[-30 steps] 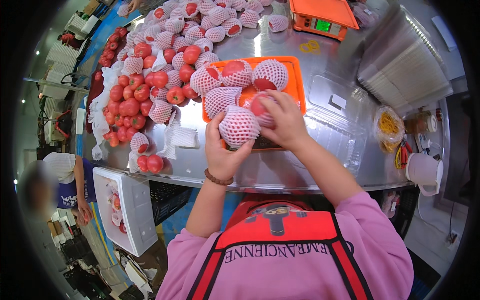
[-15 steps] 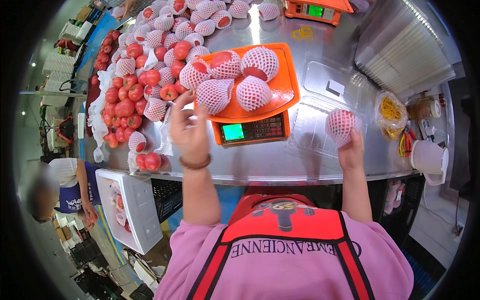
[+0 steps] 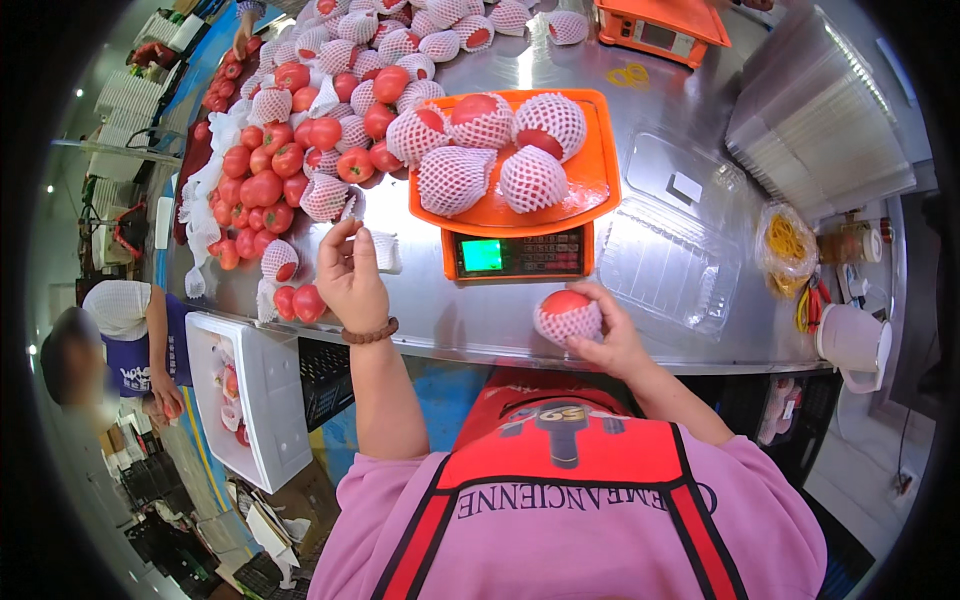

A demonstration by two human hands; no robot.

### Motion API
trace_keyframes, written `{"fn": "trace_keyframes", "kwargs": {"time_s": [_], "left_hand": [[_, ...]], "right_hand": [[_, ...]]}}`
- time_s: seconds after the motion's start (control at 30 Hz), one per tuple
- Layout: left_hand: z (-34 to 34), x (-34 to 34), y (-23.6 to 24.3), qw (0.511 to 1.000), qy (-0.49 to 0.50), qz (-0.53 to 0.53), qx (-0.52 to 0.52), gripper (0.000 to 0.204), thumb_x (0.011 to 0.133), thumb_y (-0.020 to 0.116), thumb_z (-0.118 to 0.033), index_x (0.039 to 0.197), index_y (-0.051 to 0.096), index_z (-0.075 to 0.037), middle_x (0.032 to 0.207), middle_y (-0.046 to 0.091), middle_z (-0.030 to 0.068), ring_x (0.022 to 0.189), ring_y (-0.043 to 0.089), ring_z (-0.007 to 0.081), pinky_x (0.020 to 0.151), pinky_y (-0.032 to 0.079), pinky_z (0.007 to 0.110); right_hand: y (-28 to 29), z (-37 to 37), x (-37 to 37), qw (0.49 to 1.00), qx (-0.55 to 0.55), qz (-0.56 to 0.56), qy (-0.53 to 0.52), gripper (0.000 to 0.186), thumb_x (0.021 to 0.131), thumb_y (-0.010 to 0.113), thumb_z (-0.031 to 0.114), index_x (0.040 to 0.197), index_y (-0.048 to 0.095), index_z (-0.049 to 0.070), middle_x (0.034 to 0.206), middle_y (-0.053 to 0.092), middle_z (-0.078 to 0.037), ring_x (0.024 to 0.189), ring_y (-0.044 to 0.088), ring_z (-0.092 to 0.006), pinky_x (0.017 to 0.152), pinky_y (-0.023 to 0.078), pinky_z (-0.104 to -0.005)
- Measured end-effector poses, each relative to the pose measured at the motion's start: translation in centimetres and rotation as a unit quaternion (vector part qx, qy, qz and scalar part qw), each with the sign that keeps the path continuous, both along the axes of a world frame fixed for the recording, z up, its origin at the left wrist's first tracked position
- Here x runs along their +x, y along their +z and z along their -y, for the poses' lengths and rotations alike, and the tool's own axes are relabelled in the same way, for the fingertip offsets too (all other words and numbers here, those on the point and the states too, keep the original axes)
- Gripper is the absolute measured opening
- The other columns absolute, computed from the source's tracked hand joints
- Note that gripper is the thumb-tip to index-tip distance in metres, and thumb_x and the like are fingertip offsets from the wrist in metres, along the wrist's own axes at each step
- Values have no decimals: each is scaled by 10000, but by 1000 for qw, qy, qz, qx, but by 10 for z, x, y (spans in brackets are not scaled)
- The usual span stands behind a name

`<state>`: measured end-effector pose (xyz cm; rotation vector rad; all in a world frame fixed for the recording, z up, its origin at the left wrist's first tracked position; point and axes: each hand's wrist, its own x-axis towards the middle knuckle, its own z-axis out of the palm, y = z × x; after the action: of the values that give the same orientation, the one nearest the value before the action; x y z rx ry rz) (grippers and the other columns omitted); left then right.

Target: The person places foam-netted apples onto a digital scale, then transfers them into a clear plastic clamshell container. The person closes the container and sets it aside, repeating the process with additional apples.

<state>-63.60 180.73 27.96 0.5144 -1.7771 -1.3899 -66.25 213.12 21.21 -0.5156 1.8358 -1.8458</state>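
Observation:
My right hand grips a tomato in a white foam net, its bare red top showing, just in front of the scale. My left hand is closed, fingers curled on a loose white foam net partly hidden behind them. Between and beyond my hands stands a scale with a lit green display. Several netted tomatoes rest in its orange tray. To the left lie a heap of bare tomatoes and many netted ones.
Right of the scale lies a clear plastic box; a tall stack of clear trays stands behind. A bag of yellow bands and a white jug sit far right. Another person is beside a foam box at left.
My right hand has carried the netted tomato left and nearer to me, and its red top now shows. My left hand has moved away from the tray, down to the loose net.

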Motion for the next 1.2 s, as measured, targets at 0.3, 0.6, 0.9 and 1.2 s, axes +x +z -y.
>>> {"fn": "trace_keyframes", "kwargs": {"time_s": [0.3,0.6,0.9,1.2], "left_hand": [[-26,-50,-10,937,-75,109,-324,707,680,807,-199,1283,471,-46,1265,500,204,1169,500,351,953,432,433],[-20,-62,-45,967,-87,118,-208,753,640,793,-159,1291,425,-70,1292,466,180,1180,499,346,973,433,424],[29,33,-44,900,-130,-68,411,674,808,647,-58,1388,307,-98,1292,478,76,1165,513,242,944,457,374],[59,96,-124,962,81,236,-108,700,727,714,-95,1333,371,-29,1271,446,183,1150,479,329,975,415,425]], "right_hand": [[-7,55,6,987,53,-106,109,681,666,760,242,1253,495,22,1252,501,-176,1183,493,-331,1022,380,-394],[60,35,-57,919,109,-351,-138,686,619,756,150,1254,518,47,1295,493,-187,1180,512,-344,1007,420,-417],[43,54,-122,834,226,-483,-139,701,663,794,122,1298,501,86,1387,424,-180,1273,425,-374,1054,370,-435],[-38,-93,-75,869,420,-262,-5,575,722,754,225,1229,552,43,1332,473,-192,1209,463,-372,998,399,-437]]}}
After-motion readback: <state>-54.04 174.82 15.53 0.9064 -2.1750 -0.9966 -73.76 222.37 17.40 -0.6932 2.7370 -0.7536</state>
